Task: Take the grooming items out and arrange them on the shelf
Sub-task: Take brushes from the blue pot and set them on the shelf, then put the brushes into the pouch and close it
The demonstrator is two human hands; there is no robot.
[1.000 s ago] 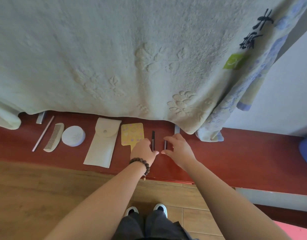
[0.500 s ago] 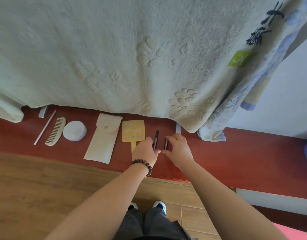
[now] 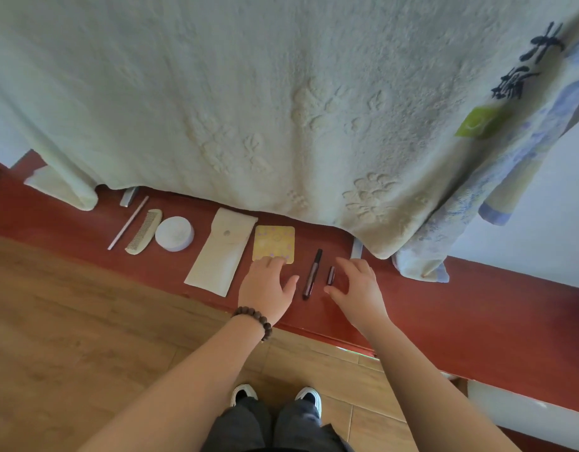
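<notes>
On the red shelf (image 3: 477,308) lie, left to right, a thin pale stick (image 3: 128,222), a cream comb (image 3: 144,231), a round white tin (image 3: 174,233), a cream pouch (image 3: 221,252), a yellow hand mirror (image 3: 274,243), a dark pen-like tool (image 3: 312,274) and its short dark cap (image 3: 330,275). My left hand (image 3: 267,288), with a bead bracelet, rests open over the mirror's handle. My right hand (image 3: 358,287) hovers open just right of the cap, fingers spread. Neither hand holds anything.
A large pale green towel (image 3: 249,102) hangs over the back of the shelf, with a blue-patterned cloth (image 3: 444,223) at its right. Two metal brackets (image 3: 356,247) peek from under it. Wood floor and my shoes (image 3: 275,394) lie below the shelf edge.
Both hands have let go of the dark tool and its cap and drawn back toward me, fingers opening. The two pieces now lie side by side on the shelf.
</notes>
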